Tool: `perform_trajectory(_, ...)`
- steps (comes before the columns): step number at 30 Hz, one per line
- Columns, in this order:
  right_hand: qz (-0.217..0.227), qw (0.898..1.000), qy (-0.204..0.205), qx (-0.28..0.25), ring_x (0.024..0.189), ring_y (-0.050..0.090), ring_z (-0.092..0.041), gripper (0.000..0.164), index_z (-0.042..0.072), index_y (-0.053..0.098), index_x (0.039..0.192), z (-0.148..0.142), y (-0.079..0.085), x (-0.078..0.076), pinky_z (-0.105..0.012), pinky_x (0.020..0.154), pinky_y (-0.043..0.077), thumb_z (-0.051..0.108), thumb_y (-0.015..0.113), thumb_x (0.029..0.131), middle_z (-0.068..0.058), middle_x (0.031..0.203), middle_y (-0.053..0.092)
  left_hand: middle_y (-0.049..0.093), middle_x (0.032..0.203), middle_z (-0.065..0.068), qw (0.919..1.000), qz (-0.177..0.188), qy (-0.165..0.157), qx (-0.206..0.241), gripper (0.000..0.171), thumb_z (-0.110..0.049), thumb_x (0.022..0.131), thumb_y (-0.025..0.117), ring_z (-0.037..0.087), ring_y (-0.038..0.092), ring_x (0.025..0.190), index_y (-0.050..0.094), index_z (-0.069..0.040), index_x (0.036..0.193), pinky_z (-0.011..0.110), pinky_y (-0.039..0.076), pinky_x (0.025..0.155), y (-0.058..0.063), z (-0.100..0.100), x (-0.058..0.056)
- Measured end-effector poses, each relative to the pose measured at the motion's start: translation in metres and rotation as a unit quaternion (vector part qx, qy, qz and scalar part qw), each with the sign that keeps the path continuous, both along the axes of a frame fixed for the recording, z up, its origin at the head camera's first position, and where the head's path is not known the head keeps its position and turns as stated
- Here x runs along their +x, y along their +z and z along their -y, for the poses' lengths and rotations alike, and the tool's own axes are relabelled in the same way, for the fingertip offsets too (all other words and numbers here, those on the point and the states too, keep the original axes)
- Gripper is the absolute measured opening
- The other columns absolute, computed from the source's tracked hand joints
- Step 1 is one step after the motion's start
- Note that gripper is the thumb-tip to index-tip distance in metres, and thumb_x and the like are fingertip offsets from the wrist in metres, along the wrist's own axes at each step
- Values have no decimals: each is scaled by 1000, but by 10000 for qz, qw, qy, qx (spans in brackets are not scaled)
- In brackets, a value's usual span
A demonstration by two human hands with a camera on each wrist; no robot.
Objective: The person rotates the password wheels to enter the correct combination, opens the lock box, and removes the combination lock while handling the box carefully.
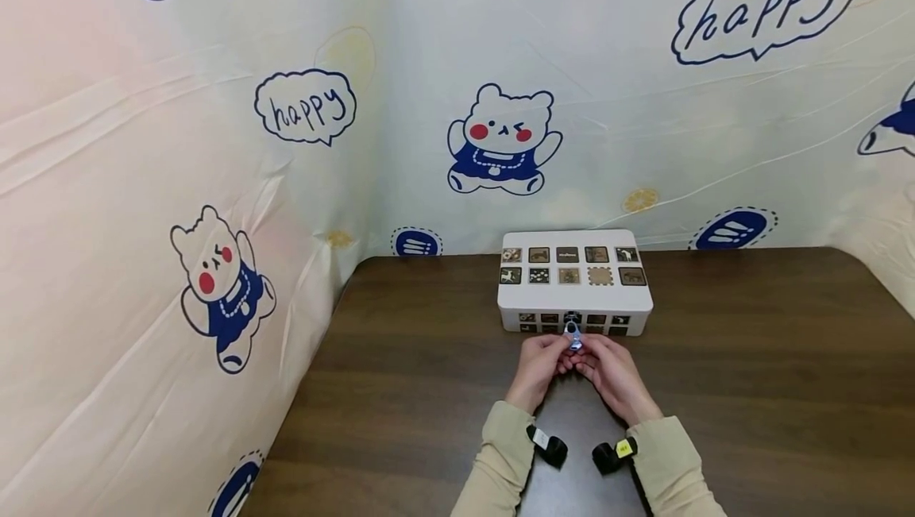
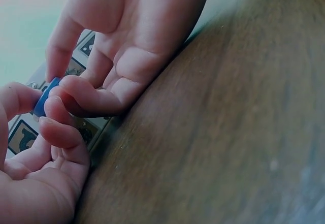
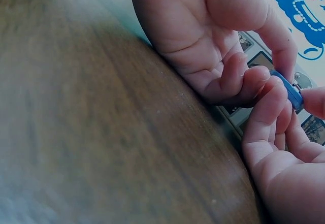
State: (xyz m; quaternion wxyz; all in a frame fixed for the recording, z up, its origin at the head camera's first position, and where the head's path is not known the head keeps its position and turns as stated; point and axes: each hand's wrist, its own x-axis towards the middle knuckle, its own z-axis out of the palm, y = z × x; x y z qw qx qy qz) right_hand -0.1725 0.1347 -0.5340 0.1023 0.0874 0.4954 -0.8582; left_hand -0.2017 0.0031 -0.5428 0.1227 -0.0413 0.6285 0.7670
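Note:
A small blue padlock (image 1: pixel 574 336) is at the front of a white tin box (image 1: pixel 575 295), just below its metal clasp (image 1: pixel 572 317). From one side my left hand (image 1: pixel 538 368) pinches it between thumb and fingertips. My right hand (image 1: pixel 615 374) grips the other side of it, the fingertips of both hands close together. The left wrist view shows the blue body (image 2: pixel 46 97) edge-on between the fingers, partly covered. Shiny metal shows beside the blue edge (image 3: pixel 288 89) in the right wrist view.
Small dark and tan picture squares cover the box's lid and front. The box stands near the back edge of a brown wooden table (image 1: pixel 400 390). Behind and to the left hangs a pale printed cloth (image 1: pixel 429 40). Each sleeved wrist wears a black camera (image 1: pixel 550 451).

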Motion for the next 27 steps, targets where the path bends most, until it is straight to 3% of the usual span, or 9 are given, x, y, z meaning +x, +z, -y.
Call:
perform_trajectory(17, -4, 10000, -21, 71, 72, 58, -9, 11, 10, 57, 98, 0, 1, 0, -22, 70, 52, 12, 46, 101, 1, 82, 60, 57, 60, -2, 9999, 102, -99, 16, 13, -9, 85, 65, 6, 51, 51, 68, 4, 86, 17, 42, 48, 1, -1, -1)
perform_trajectory(27, -75, 9999, -44, 101, 73, 58, -9, 12, 11, 59, 97, 1, -2, 0, -22, 70, 52, 12, 48, 100, 1, 83, 60, 57, 57, -4, 9999, 90, -46, -87, 24, -21, 89, 66, 5, 52, 47, 69, 3, 85, 16, 41, 45, 0, 1, 0)
